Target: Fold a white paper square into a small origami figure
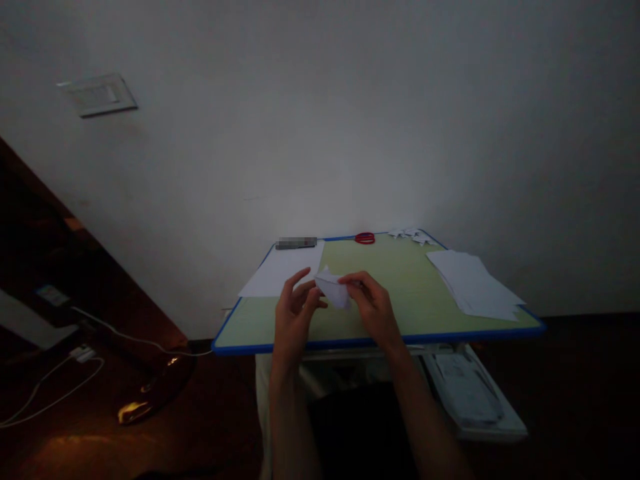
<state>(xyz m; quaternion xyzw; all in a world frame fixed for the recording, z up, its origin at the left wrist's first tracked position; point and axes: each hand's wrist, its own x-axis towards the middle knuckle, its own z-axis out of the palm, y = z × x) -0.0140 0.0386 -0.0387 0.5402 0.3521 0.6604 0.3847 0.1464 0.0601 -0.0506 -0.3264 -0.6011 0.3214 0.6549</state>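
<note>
Pale, bare-looking wall [350, 133] fills most of the view, dimly lit. Below it, a surface [395, 287] with a yellow-green top and blue edging, its far side close to the wall. Beneath its right part, a pale tray [510, 423] juts out, contents too dim to identify. On the surface at right, a fanned stack of white sheets [475, 283], some corners meeting the right edge. At left, a white sheet [283, 273] lies flat, reaching the near-left edge. Between them, both hands raised over the near middle. Right hand [373, 303]: thumb and forefinger closed in a pinch on the upper right part of a folded white paper [333, 288], other fingers curled. Left hand [294, 313]: fingers parted and half curled at the paper's left side; whether a fingertip touches it, cannot tell. Paper held in the air, pointed at the top, exact folds blurred. Far-left corner: a long dark item [296, 244], details obscured, at the sheet's upper end. Far edge, near the middle: scissors [365, 238] with red handles. Far-right corner: a cluster of small folded paper pieces [413, 235], white and angular.
</note>
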